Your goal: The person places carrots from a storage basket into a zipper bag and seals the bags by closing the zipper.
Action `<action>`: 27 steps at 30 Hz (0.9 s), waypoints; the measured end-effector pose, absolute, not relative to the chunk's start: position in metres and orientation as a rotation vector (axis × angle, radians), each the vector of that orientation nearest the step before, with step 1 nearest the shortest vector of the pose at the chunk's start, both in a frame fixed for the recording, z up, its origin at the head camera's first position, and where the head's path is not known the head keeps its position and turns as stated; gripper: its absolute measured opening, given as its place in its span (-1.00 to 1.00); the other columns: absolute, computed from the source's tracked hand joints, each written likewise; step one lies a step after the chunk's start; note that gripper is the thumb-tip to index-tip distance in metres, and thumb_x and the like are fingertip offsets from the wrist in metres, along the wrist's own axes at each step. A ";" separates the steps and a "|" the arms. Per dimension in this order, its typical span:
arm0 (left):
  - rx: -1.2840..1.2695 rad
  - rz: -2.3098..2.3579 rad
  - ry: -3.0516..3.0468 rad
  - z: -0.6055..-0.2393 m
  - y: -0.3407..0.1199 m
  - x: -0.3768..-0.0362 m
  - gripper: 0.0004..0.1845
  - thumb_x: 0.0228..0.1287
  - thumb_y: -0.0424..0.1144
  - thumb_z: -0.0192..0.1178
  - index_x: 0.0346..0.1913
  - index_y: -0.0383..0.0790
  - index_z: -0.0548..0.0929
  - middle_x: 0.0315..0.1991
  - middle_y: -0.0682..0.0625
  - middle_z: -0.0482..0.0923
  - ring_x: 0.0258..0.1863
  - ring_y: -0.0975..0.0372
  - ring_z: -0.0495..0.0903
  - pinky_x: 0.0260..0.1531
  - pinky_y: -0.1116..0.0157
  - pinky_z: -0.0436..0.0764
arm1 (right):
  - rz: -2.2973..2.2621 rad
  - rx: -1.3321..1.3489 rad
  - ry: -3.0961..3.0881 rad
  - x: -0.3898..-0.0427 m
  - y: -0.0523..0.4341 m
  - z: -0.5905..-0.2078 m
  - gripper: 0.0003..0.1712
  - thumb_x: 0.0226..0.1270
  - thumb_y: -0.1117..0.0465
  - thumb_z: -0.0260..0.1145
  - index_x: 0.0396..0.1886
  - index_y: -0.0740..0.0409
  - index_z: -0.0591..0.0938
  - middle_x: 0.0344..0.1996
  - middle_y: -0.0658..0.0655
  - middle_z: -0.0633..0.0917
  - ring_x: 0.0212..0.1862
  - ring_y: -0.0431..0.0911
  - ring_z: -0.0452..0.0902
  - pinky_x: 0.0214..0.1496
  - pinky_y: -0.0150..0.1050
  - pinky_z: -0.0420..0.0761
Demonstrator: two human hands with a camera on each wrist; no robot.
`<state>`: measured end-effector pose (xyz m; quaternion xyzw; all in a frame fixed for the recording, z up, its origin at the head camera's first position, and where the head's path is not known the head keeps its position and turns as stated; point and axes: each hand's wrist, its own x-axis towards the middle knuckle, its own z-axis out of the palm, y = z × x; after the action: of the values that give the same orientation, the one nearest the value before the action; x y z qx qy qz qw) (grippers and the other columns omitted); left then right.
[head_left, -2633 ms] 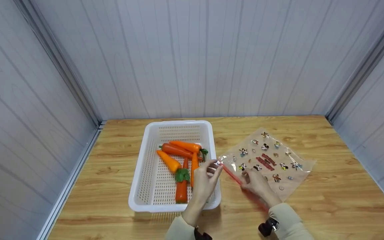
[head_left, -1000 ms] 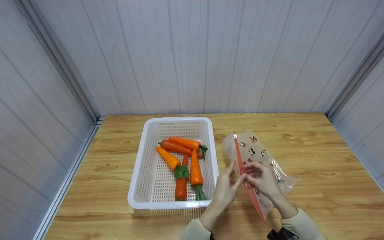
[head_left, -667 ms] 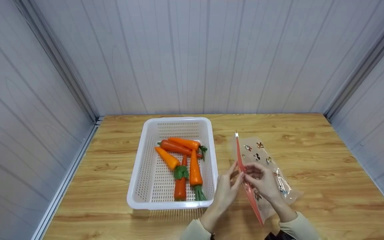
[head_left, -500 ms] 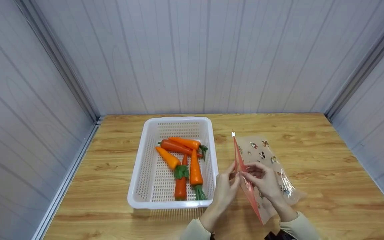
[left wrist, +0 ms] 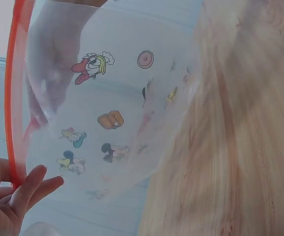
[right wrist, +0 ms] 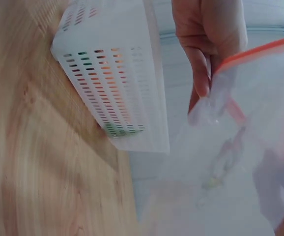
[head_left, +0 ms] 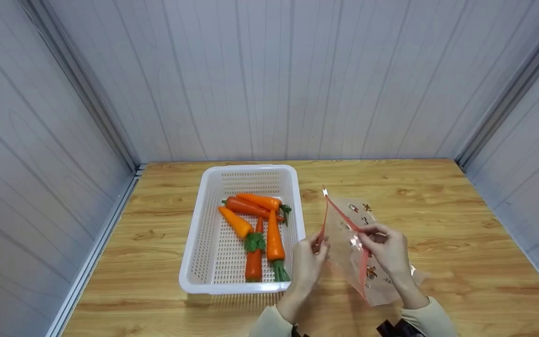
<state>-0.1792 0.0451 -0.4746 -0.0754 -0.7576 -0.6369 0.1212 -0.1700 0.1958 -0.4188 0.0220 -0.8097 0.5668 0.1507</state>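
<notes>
A clear zip bag (head_left: 378, 282) printed with cartoon figures stands on edge over the wooden table, its red zip strip (head_left: 342, 216) parted into an open mouth. My left hand (head_left: 320, 242) pinches the left side of the strip, and my right hand (head_left: 366, 238) pinches the right side. In the left wrist view the bag (left wrist: 113, 101) fills the frame, with the red strip (left wrist: 14, 98) beside my left hand's fingers (left wrist: 31, 184). The right wrist view shows my left hand (right wrist: 208, 64) holding the bag's edge (right wrist: 260, 51).
A white perforated basket (head_left: 194, 262) sits left of the hands and holds several orange toy carrots (head_left: 274, 241) with green tops. The basket wall (right wrist: 117, 78) is close to the bag. Grey panel walls enclose the wooden table (head_left: 461, 243) on three sides.
The bag was lifted off the table and turned on edge. In the last half second my hands moved apart, pulling the red zip strip open.
</notes>
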 end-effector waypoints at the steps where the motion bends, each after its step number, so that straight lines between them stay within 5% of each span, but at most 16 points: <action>1: -0.209 -1.857 -2.215 -0.475 0.044 -0.180 -0.83 0.05 -0.55 0.11 -0.25 -0.47 0.61 -0.43 -0.14 0.61 -0.58 0.35 0.54 -0.62 0.51 0.52 | 1.628 0.051 -2.324 -0.170 0.197 -0.418 -0.92 -0.02 0.57 0.24 -0.47 0.46 0.60 -0.58 0.30 0.59 -0.63 -0.22 0.50 -0.68 -0.44 0.48; 7: -0.149 -1.827 -2.243 -0.475 0.040 -0.181 -0.85 0.03 -0.56 0.11 -0.31 -0.47 0.63 -0.46 -0.14 0.61 -0.63 0.37 0.52 -0.66 0.52 0.50 | 1.656 -0.020 -2.286 -0.176 0.213 -0.425 -0.93 0.01 0.56 0.22 -0.45 0.48 0.59 -0.52 0.31 0.58 -0.63 -0.16 0.54 -0.68 -0.31 0.52; 15: -0.130 -1.883 -2.214 -0.477 0.034 -0.183 -0.81 0.03 -0.59 0.04 -0.28 -0.51 0.61 -0.45 -0.15 0.61 -0.60 0.31 0.55 -0.63 0.50 0.52 | 1.713 0.059 -2.103 -0.247 0.301 -0.560 -0.83 0.04 0.22 0.35 -0.33 0.17 0.64 -0.45 0.23 0.60 -0.64 0.08 0.54 -0.80 -0.20 0.46; 27: -0.189 -1.927 -2.167 -0.473 0.030 -0.183 -0.81 0.07 -0.55 0.07 -0.24 -0.53 0.60 -0.45 -0.13 0.60 -0.58 0.28 0.58 -0.63 0.48 0.53 | 1.865 0.079 -2.028 -0.256 0.308 -0.574 -0.76 0.01 0.26 0.36 -0.31 0.30 0.61 -0.38 0.35 0.58 -0.61 0.14 0.53 -0.73 -0.13 0.50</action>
<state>-0.1826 0.0304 -0.4734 -0.0646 -0.7405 -0.6584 0.1178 -0.2559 0.3079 -0.5740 0.0282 -0.7221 0.6642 0.1912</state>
